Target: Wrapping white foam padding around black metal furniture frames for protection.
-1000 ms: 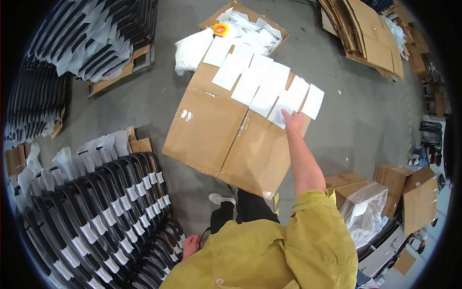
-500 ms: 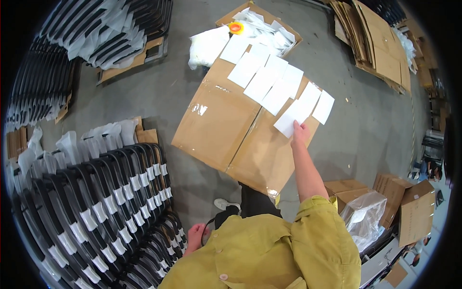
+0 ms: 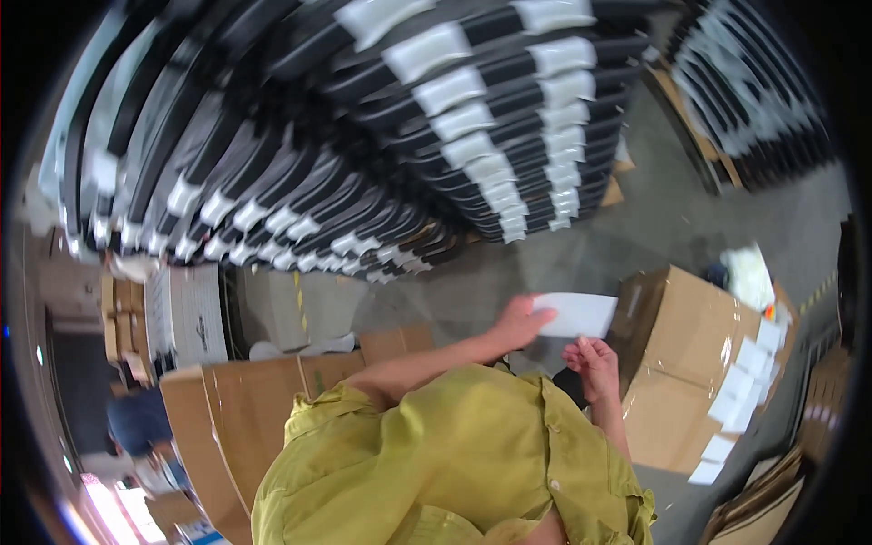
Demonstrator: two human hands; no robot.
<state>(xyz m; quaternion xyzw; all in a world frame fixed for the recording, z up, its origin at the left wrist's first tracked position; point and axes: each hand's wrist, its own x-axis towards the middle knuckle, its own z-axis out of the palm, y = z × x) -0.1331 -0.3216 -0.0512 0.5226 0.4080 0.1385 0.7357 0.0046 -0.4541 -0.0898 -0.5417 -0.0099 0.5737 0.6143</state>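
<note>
Far left, low, another person in a dark blue top [image 3: 136,422] stands among stacked boxes, blurred. Beside that, a tall brown cardboard sheet [image 3: 236,427] leans upright, w/ pale printed panels [image 3: 186,313] above it. Across the whole top, long rows of black curved parts w/ white wrapped bands [image 3: 381,145] are stacked on the grey concrete floor [image 3: 690,218]; a second stack of the same parts [image 3: 758,91] sits at the top right corner of the floor. Bottom centre, the wearer's yellow-green shirt [image 3: 445,463] fills the lower edge. The left hand [image 3: 520,322] comes up from the shirt, fingers and thumb closed in a pinch grip on the left end of a white paper slip [image 3: 577,314], which is held flat in the air above the floor, just left of the cardboard box. The right hand [image 3: 592,365] sits just below the slip, fingers curled loosely; can't tell whether it touches the slip, and its grip looks empty. Right of both hands, a large flattened brown cardboard box [image 3: 690,363] lies on the floor, w/ a row of white slips [image 3: 740,400] laid along its right edge. A white plastic bag [image 3: 749,277] sits past the box's top right corner. More flattened cardboard [image 3: 763,509] lies at the bottom right.
</note>
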